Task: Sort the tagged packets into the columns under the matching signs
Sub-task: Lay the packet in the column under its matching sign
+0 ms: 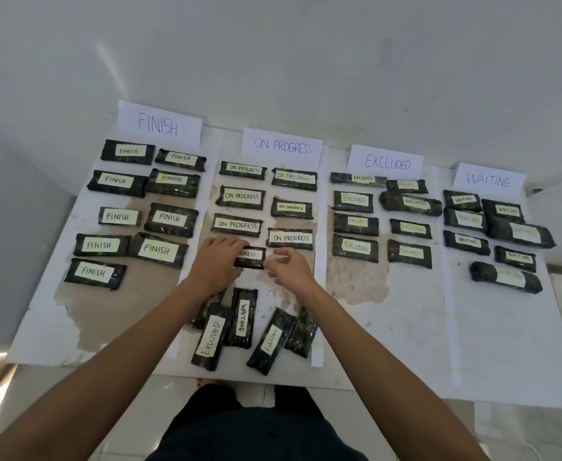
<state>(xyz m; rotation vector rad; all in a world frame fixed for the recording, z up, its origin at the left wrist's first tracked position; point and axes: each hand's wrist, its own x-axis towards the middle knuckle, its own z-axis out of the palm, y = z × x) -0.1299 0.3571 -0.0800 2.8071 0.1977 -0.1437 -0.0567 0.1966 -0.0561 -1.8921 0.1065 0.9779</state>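
Four paper signs stand at the far edge: FINISH (158, 124), ON PROGRESS (283, 146), EXCLUDED (387, 162) and WAITING (488, 179). Several dark packets with matching tags lie in columns below each. My left hand (218, 257) holds the left end of an ON PROGRESS packet (252, 258) at the bottom of that column, covering part of its tag. My right hand (289, 266) hovers by the packet's right end, fingers loosely curled, holding nothing. Nearer me lies a loose pile: an EXCLUDED packet (210, 337), a WAITING packet (242, 317), another EXCLUDED packet (269, 339) and a packet (303, 331) with no visible tag.
The white board (406, 327) is split into columns by paper strips and lies against a white wall. Bare board shows below the EXCLUDED and WAITING columns and at the front left. One more packet (200, 316) is partly hidden under my left forearm.
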